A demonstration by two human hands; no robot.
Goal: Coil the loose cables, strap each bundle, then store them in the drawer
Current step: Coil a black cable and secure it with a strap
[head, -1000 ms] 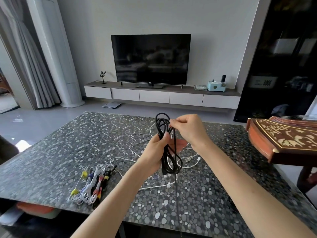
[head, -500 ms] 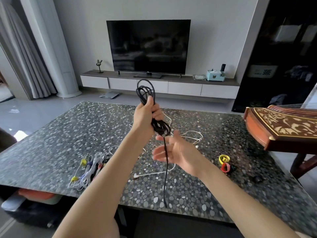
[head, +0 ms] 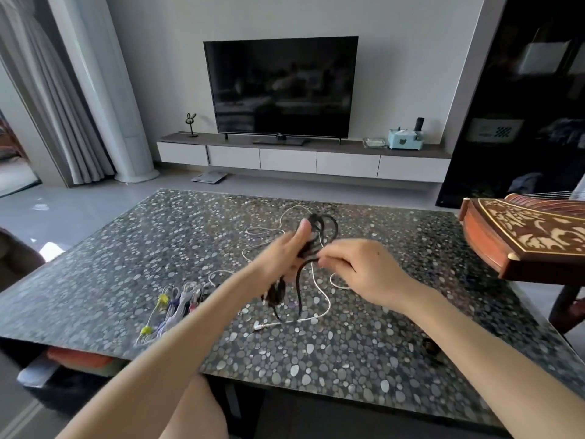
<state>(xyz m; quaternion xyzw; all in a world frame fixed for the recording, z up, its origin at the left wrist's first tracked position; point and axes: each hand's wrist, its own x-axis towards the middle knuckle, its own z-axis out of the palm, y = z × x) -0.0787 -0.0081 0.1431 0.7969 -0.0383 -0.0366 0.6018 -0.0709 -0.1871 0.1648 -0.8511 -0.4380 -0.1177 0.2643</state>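
My left hand is wrapped round the waist of the black cable, thumb standing up against the loops; my right hand is closed too, its fingertips pinching a strand of that same cable just beside the left palm, so both hands are gripping one bundle. Half a second ago the left hand held the coil high, and the right hand lay open beneath it with the tail hanging free; now the coil has come down low over the table and the right hand has caught the tail. I read that as the last length being gathered in, so the coiling is nearly done and the strapping is not yet begun. Loops fan out above the left hand and more hang blurred below it, so the bundle looks loose to me and could spring apart if either grip eases. Under the hands a white cable sprawls uncoiled on the tabletop, so there is still work waiting. To the left lie the strapped bundles with coloured ties. I cannot see any loose strap in this view. A carved wooden instrument overhangs the right edge. Which drawer is meant I cannot tell.
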